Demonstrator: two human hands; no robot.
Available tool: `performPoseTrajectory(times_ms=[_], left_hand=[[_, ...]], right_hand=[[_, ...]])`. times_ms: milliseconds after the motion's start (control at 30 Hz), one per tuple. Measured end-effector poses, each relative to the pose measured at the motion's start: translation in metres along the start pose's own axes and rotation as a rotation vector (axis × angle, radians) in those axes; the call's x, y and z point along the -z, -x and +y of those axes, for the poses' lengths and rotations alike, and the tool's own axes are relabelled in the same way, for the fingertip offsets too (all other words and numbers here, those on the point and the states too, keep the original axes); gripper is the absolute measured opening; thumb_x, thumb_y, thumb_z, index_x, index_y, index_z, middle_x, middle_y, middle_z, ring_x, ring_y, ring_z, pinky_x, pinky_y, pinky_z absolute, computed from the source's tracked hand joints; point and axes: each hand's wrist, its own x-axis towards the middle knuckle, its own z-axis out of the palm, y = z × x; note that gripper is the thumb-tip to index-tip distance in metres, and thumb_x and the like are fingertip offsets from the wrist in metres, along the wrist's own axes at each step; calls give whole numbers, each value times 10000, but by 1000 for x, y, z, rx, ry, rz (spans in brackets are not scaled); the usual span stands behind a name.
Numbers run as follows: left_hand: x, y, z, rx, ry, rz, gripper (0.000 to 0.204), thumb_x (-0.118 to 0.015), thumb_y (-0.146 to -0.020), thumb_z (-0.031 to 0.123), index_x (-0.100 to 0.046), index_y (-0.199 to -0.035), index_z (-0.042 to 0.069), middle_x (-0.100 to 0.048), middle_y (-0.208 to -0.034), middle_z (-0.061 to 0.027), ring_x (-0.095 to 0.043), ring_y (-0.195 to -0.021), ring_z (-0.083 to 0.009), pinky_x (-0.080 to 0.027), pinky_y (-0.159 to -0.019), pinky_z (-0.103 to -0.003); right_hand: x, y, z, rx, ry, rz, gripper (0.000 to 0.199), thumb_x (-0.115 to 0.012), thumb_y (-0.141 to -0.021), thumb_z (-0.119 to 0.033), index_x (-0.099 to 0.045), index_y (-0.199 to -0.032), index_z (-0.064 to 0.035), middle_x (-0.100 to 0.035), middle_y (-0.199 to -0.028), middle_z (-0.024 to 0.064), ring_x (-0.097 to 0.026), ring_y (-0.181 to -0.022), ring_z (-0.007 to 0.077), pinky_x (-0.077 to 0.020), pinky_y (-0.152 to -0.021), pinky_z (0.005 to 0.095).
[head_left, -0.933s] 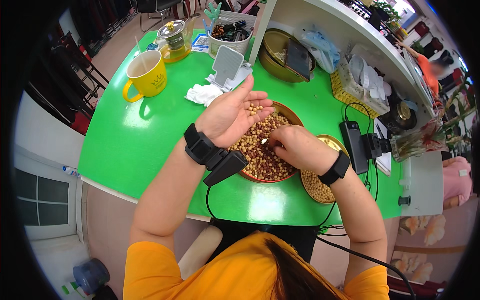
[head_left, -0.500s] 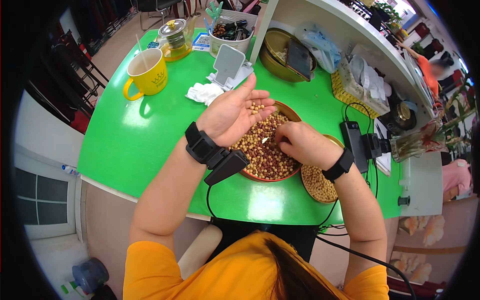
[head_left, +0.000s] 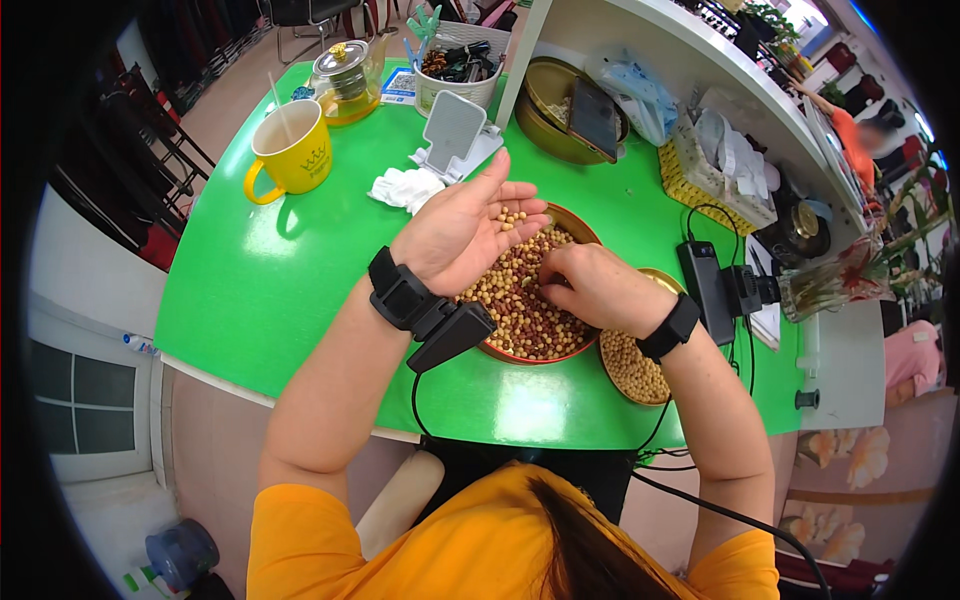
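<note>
My left hand [head_left: 455,225] is cupped palm up over the left side of a round red-rimmed bowl [head_left: 535,360]. Several pale yellow beans [head_left: 511,216] rest in its curled fingers. The bowl is full of mixed pale beans and dark red-brown ones [head_left: 520,300]. My right hand [head_left: 600,290] reaches into the right side of that mix, fingers bent together and pointing down; its fingertips are partly hidden, so what they pinch does not show. Under my right wrist sits a smaller round dish [head_left: 606,362] of pale beans [head_left: 638,372].
A yellow mug [head_left: 293,150], a glass teapot [head_left: 346,85], a white tissue [head_left: 405,188] and a grey stand [head_left: 457,130] are on the green table [head_left: 230,310]. An olive basin [head_left: 540,105] holds a phone [head_left: 596,118]. Cables and a black power bank [head_left: 706,290] lie right.
My right hand has shifted slightly left within the mixed beans. A small white piece that showed beside its fingers is no longer visible. My left hand stays nearly still.
</note>
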Motion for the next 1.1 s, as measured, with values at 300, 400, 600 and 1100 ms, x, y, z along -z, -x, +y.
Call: performPoseTrajectory(times_ms=[300,400,600,1100], left_hand=[[2,-1,-2,38,-22,10,486,-543,-920,395,-462,-1067,-61,-501,-1023,-144,-530,-960,-217,-485,-860,-322],[3,-1,-2,53,-28,11,484,-546,-919,396,-466,-1064,-59,-503,-1020,-142,-530,-962,-214,-485,-859,-322],[2,-3,-5,54,-45,30,486,-517,-931,399,-473,-1071,-64,-508,-1036,-143,-528,-985,-214,-471,-892,-329],[6,-1,6,34,21,-25,489,-501,-938,405,-458,-1082,-61,-496,-1042,-150,-532,-964,-223,-482,-872,-323]], right_hand=[[-9,-3,-2,19,146,49,92,-594,-728,-75,-597,-759,12,-623,-762,185,-603,-764,365,-481,-718,436],[-10,-1,-5,32,193,71,83,-596,-719,-71,-584,-733,10,-613,-738,191,-597,-758,374,-478,-718,443],[10,6,-4,-3,92,150,108,-626,-724,-71,-572,-744,21,-595,-680,181,-599,-670,322,-478,-623,391],[15,-10,-2,-28,-92,402,122,-572,-783,-40,-619,-883,13,-632,-806,145,-618,-743,270,-485,-667,344]])
